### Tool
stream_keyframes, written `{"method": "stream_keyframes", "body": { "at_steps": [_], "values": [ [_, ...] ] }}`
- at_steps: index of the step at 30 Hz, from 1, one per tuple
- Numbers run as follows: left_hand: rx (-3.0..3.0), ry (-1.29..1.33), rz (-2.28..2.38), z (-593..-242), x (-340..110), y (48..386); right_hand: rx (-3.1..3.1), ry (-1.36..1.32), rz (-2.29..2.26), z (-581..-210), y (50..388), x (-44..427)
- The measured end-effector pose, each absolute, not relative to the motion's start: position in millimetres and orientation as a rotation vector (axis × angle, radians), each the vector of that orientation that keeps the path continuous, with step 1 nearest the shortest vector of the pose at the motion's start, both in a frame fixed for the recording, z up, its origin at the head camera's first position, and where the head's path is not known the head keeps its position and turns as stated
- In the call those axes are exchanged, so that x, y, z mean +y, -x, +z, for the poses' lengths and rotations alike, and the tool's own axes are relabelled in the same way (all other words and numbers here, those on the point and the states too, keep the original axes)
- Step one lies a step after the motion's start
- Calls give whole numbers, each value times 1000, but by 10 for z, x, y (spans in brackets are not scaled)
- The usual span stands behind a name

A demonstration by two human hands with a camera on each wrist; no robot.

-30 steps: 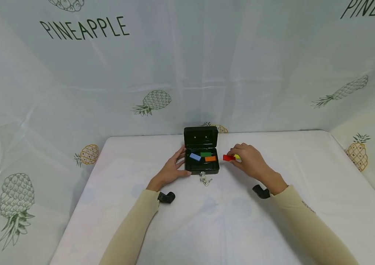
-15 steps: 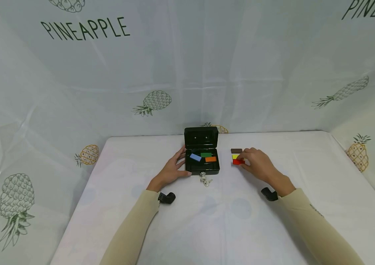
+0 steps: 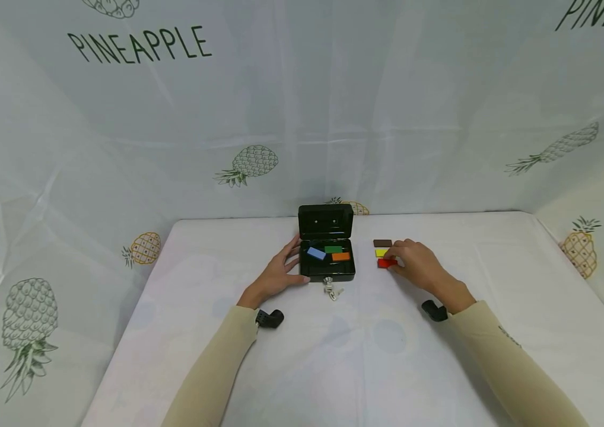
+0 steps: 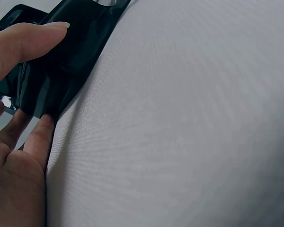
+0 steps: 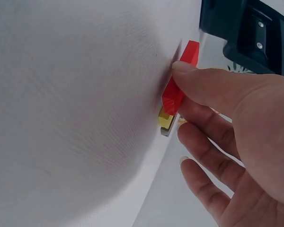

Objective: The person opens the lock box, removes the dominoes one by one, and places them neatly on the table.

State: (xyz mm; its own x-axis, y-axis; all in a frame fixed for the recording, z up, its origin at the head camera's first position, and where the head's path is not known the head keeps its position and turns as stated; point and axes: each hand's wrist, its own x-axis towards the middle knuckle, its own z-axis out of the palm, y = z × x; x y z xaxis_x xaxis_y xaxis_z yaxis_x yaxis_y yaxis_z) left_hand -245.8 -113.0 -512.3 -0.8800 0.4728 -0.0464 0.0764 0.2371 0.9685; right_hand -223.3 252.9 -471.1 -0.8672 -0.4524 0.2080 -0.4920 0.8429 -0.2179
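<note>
A black cash box [image 3: 327,277] stands with its lid [image 3: 326,221] up. Blue [image 3: 315,253], green [image 3: 333,249] and orange [image 3: 341,257] blocks lie inside it. Along the box's left side my left hand [image 3: 276,274] rests with fingers spread, the thumb touching the front corner. My right hand [image 3: 415,265] pinches a red block [image 5: 173,96] between thumb and index finger, low at the table to the right of the box. Just behind the red block are a yellow block [image 3: 380,253] and a dark brown block [image 3: 382,243], in a column. The right fingers partly cover the red block.
Keys [image 3: 332,292] hang from the lock at the front of the box. A white cloth covers the table [image 3: 312,362]. Behind it rises a sheet [image 3: 387,107] printed with pineapples.
The right hand has moved right and slightly toward me with the red block, bringing the brown block into view behind the yellow one. My left hand has stayed at the box.
</note>
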Motion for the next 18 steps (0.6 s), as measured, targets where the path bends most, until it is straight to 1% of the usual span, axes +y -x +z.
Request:
{"method": "stream_keyframes", "body": {
  "at_steps": [18],
  "values": [
    [2198,-501,1685,-5150,-1129,2469,-2894,-732,373,-4748,2297,2522]
  ]
}}
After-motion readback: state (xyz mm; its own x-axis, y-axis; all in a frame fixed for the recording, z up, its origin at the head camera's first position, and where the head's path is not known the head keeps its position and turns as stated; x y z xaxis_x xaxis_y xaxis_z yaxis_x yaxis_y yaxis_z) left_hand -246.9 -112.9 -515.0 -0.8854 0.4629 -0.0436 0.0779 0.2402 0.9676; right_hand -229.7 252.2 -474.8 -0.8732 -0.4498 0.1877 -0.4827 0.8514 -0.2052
